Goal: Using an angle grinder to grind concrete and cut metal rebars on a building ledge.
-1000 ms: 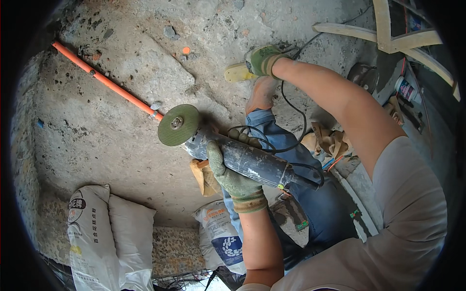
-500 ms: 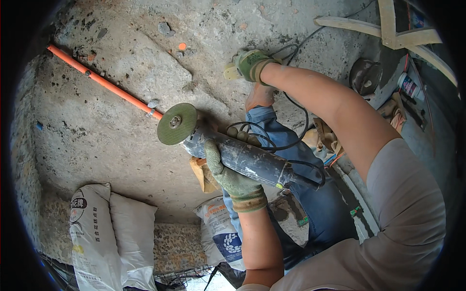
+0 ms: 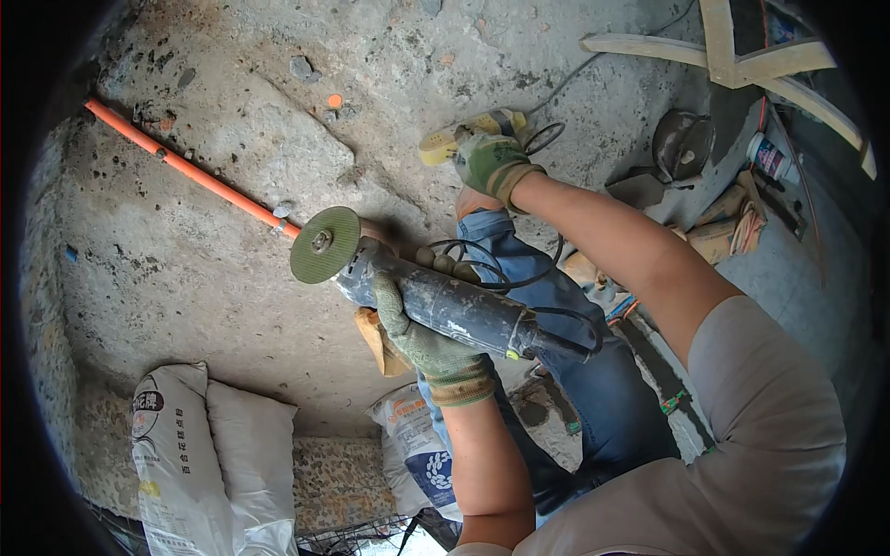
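My left hand (image 3: 431,347), in a green-grey work glove, grips an angle grinder (image 3: 454,301) by its dusty dark body. The grinder's round green disc (image 3: 325,245) faces up, beside the end of an orange conduit (image 3: 206,179) on the concrete floor. Gloved fingertips show past the grinder's far side. My right hand (image 3: 496,165), in a matching glove, is closed by my yellow slipper (image 3: 451,139). The black power cord (image 3: 547,137) loops out beside it and seems held in it; the fingers are partly hidden. More cord coils lie between the grinder and my jeans.
White sacks (image 3: 255,454) stand at the lower left; another printed sack (image 3: 408,468) leans by my leg. Curved wooden strips (image 3: 718,56) lie at the upper right. Near them are a dark round pan (image 3: 683,144) and a white tub (image 3: 771,157). Stone bits litter the floor.
My right hand has come back toward my knee, drawing the cord loop nearer and uncovering more of the slipper. The left hand still grips the grinder; the view has shifted slightly.
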`<state>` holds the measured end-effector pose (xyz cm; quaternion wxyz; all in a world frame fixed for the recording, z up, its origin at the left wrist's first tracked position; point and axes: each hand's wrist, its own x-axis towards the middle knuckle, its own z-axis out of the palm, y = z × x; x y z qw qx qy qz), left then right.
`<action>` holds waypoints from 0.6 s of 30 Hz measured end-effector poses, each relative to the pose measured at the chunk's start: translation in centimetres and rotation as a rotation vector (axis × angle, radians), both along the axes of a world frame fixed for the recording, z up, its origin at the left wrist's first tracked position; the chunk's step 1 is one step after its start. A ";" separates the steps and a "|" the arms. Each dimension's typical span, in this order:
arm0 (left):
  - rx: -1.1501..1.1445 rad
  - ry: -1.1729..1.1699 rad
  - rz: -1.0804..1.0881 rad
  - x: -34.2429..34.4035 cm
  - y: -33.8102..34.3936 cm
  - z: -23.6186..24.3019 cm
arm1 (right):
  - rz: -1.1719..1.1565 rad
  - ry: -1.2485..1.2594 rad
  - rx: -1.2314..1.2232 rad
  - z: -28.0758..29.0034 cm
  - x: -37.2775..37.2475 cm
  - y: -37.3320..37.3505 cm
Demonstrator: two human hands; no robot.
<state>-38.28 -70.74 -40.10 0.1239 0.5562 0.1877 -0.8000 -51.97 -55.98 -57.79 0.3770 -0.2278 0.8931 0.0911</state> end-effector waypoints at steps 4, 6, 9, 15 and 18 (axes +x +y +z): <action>-0.006 0.009 0.007 -0.3 -0.3 0.2 | -0.013 -0.174 0.024 0.6 0.8 1.1; -0.017 -0.004 0.001 -0.2 -0.4 0.3 | -0.037 -0.170 -0.002 0.7 -0.2 1.6; -0.024 -0.010 0.013 -0.1 -0.7 0.4 | -0.289 -0.178 0.092 0.0 -2.6 1.6; -0.025 0.019 0.041 0.2 -0.9 0.2 | -0.564 0.212 0.183 -0.9 -6.3 3.7; -0.036 0.009 0.046 0.2 -0.8 0.3 | -0.929 -0.113 0.185 -1.7 -7.5 4.9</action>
